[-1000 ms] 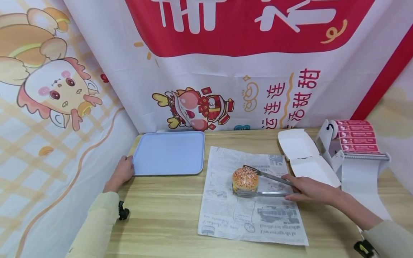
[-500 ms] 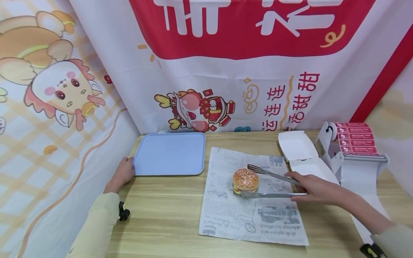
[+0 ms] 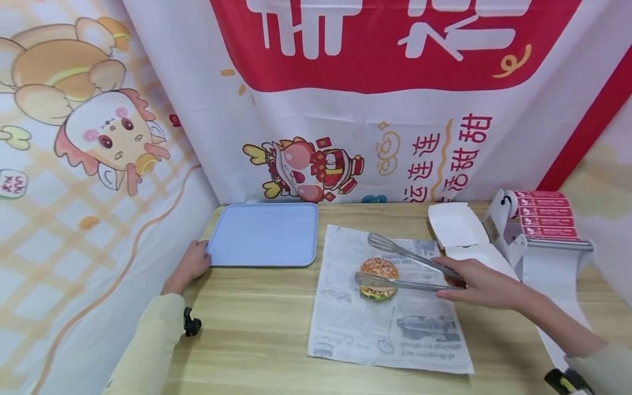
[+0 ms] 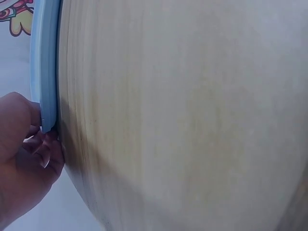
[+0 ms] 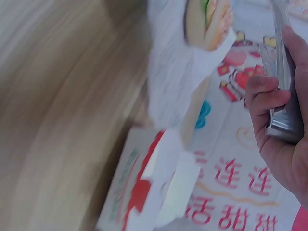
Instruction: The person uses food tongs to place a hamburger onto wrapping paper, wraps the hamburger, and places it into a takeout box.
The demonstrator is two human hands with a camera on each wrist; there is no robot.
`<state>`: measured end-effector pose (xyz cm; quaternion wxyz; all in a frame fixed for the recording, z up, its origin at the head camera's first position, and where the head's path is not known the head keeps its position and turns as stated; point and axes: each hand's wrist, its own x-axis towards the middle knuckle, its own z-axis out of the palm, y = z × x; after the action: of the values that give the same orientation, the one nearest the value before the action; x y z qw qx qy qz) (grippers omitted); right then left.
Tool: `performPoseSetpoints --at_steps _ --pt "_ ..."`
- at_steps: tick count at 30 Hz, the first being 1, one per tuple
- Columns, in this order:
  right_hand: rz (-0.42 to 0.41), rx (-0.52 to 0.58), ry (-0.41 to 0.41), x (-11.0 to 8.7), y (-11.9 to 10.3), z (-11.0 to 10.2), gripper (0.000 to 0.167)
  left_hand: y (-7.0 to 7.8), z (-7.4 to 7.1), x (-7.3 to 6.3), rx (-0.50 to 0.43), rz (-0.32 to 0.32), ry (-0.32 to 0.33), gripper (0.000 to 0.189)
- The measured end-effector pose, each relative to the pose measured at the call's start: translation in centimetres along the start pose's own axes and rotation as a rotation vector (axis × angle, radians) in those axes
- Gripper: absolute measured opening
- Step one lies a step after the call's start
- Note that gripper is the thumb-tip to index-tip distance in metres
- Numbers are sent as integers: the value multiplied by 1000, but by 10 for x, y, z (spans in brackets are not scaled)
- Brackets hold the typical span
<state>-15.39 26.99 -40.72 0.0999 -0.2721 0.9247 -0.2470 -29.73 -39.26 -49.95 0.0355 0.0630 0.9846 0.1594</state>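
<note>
My left hand (image 3: 194, 260) pinches the near left corner of a light blue tray (image 3: 266, 233); in the left wrist view the thumb lies above the tray's rim (image 4: 45, 62), the fingers below it. My right hand (image 3: 476, 282) grips metal tongs (image 3: 412, 255) near their joined end, also seen in the right wrist view (image 5: 286, 115). The spread tongs hang over a sesame-bun burger (image 3: 380, 266), one arm crossing in front of the bun and the other beyond it. The burger sits on newsprint-patterned wrapping paper (image 3: 355, 334).
Beyond my right hand lies an opened white burger box (image 3: 456, 225), partly hidden by that hand. A label dispenser (image 3: 545, 219) with a roll of red stickers stands at the right. Printed cloth (image 3: 316, 109) hangs along the table's back edge.
The tongs have come up off the burger's sides, and their tips have swung toward the back. The burger remains on the paper. My left hand stays at the tray corner.
</note>
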Motion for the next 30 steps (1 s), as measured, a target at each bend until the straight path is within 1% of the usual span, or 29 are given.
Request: performPoseSetpoints --at_steps 4,9,13,18,23,27,30 --pt "-33 5 -2 17 -14 1 60 0 0 0 -28 1 -11 49" --pt "-76 2 1 42 -31 4 51 1 0 1 -52 27 0 49" --pt "-86 -24 -10 64 -45 7 54 0 1 0 -46 43 13 48" --pt "-66 -49 -37 93 -63 12 59 0 2 -4 -44 32 3 48" --pt "-48 -18 -81 123 -79 17 59 1 1 -8 -47 21 -11 47" --pt "-60 24 -105 146 -92 20 59 0 -3 -10 -39 37 9 45" --pt "-67 24 -111 163 -103 22 59 -2 -7 -11 -38 51 31 43"
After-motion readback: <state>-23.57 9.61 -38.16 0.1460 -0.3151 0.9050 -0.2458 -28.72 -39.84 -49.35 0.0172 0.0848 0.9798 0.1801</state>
